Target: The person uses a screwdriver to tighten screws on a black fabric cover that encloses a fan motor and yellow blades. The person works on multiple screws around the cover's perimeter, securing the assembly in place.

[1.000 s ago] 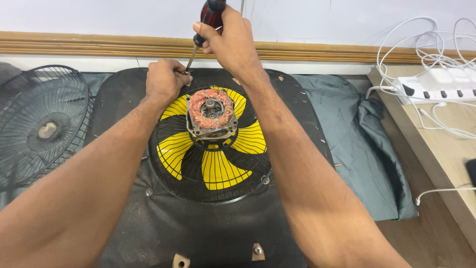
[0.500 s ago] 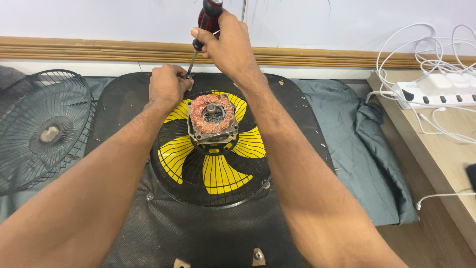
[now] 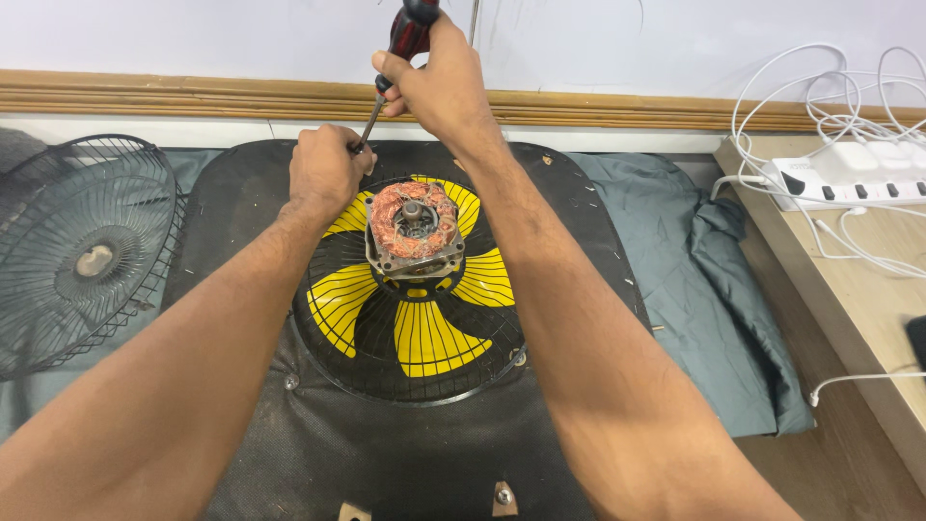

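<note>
We look down on a square black fan housing lying flat on a grey-green cloth. At its centre sits a round black wire grille with yellow blades beneath it, and on top of the hub the bare motor shows its copper windings.

Our right hand is at twelve o'clock from the motor, fingers wrapped tight around the red-and-black handle of a screwdriver. The shaft slants down toward seven o'clock, and its tip meets the housing at about eleven o'clock from the motor, just outside the grille rim.

Our left hand rests right there, at ten to eleven o'clock from the motor, fingers curled closed about the tip of the shaft; whether they pinch a screw or only steady the tip, we cannot tell, since the knuckles hide it. Both forearms reach in from the bottom corners, passing either side of the grille.

At nine o'clock, off the housing, a loose black wire guard lies on the cloth. At three o'clock a wooden bench carries a white power strip with white cables looping above it. A wooden rail runs along the wall at twelve o'clock.
</note>
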